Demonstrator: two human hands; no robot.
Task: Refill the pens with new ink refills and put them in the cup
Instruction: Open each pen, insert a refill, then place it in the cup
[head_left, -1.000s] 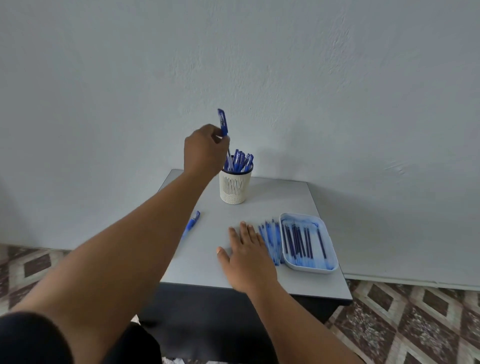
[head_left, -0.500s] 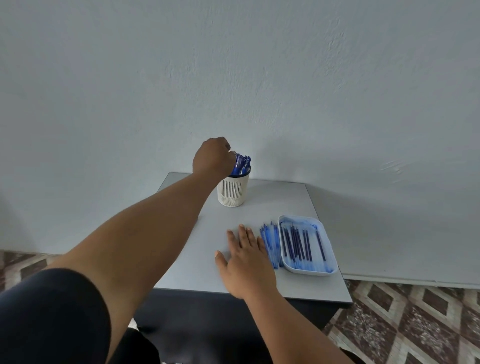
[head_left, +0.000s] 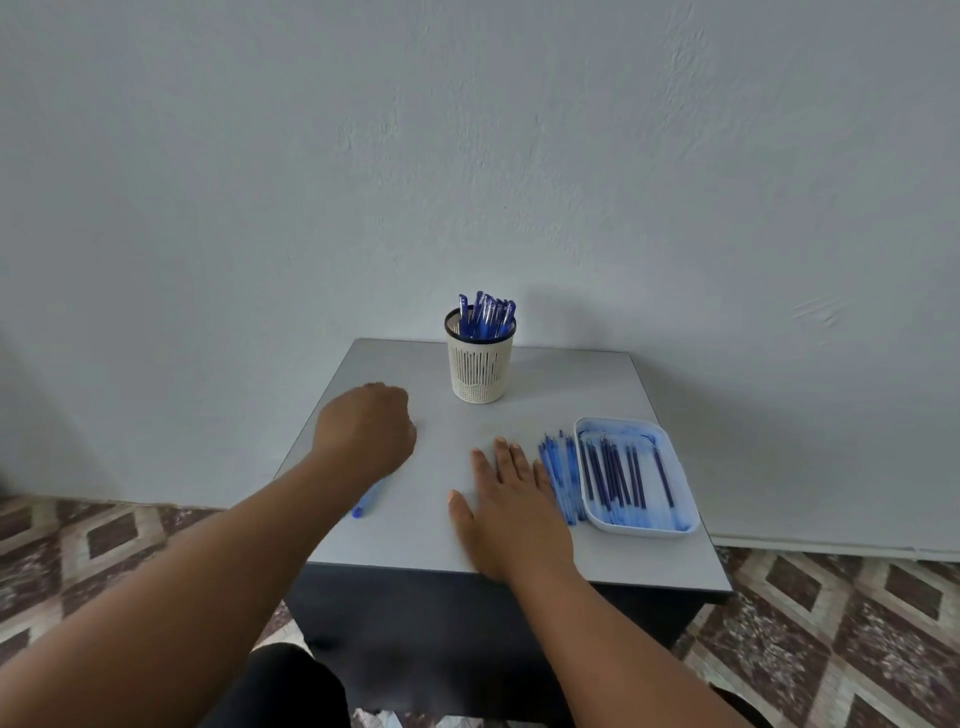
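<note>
Several blue capped pens (head_left: 485, 317) stand in the cream slotted plastic cup (head_left: 480, 366) at the back of the grey tabletop (head_left: 571, 384). Your left hand (head_left: 366, 431), near-left of the cup, hovers over one loose blue pen (head_left: 369, 501); whether its curled fingers grasp anything cannot be told. Your right hand (head_left: 511, 506) lies flat, fingers released, near-right of the cup, beside the loose blue refills (head_left: 558, 475) and white tray (head_left: 675, 467).

The cup (head_left: 481, 364) stood at the back of the table (head_left: 571, 384), pens (head_left: 485, 315) upright in it. Right of centre lay the tray (head_left: 638, 527) with refills (head_left: 618, 475) inside — a row of loose refills (head_left: 558, 478) just beside its left edge. The right hand (head_left: 511, 512) rested left of that row; the left hand (head_left: 366, 428) sat further left, over a pen (head_left: 366, 501) near the left edge.
</note>
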